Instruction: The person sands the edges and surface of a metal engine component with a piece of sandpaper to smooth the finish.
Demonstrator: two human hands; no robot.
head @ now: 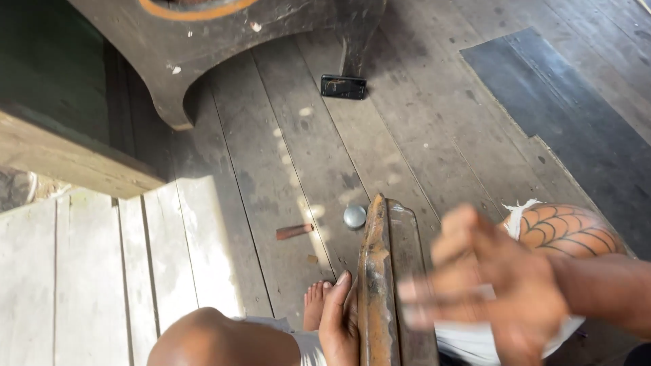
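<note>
Rusty metal: one long, narrow bar point(375, 285), brown and pitted, standing on edge in the near centre of the view and running away from the person toward the far floor; a clear, glass-like curved piece point(407, 257) lies against its right side

Left hand point(339, 322): near centre, just left of the bar, fingers together and pointing away, pressed flat along the bar's side; steadying it, not wrapped around it

Right hand point(491, 285): near right, blurred, fingers spread and loosely extended toward the bar; palm open, holding nothing that can be made out; whether it touches the bar cannot be told

Bare foot point(314, 301): toes on the floor, just left of the left hand

Knees: one bare knee point(203, 335) at near left; one knee with a web-pattern marking point(566, 230) at right, white cloth edge beside it

Floor point(285, 156): grey weathered wooden planks, sunlit at near left

Small round metal cap point(354, 216): on the floor just beyond the far end of the bar, slightly left

Short reddish-brown stick point(294, 231): on the floor, left of the cap

Dark flat phone-like slab point(343, 87): far centre, on the floor by the foot of a dark, worn wooden piece of furniture point(224, 41)

Dark mat point(563, 102): far right, flat on the planks
</note>
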